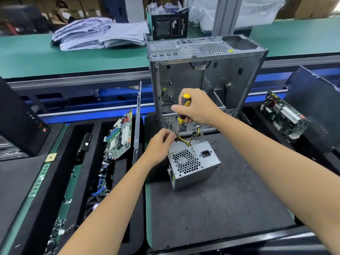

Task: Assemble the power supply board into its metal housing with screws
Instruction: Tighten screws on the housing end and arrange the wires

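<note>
Power supply unit, a grey sheet-metal box (193, 164), is seen resting on the dark foam work mat (230, 203), just in front of the open silver computer case (204, 80). At its far upper edge a yellow-and-black screwdriver (184, 109) is gripped by the right hand (198, 107), fingers curled round the handle; the shaft is angled down and slightly left towards the box edge. The left hand (160, 144) is closed in a pinch beside the tip, at the yellow and black wire bundle (191, 138); whether a screw is pinched cannot be told. The box is turned corner-on: its honeycomb fan grille (185, 161) and black mains socket (205, 154) face up and towards the camera, the long axis running from near left to far right. The wires are led from its far side towards the case. A green motherboard (119, 137) is propped in the black tray on the left.
</note>
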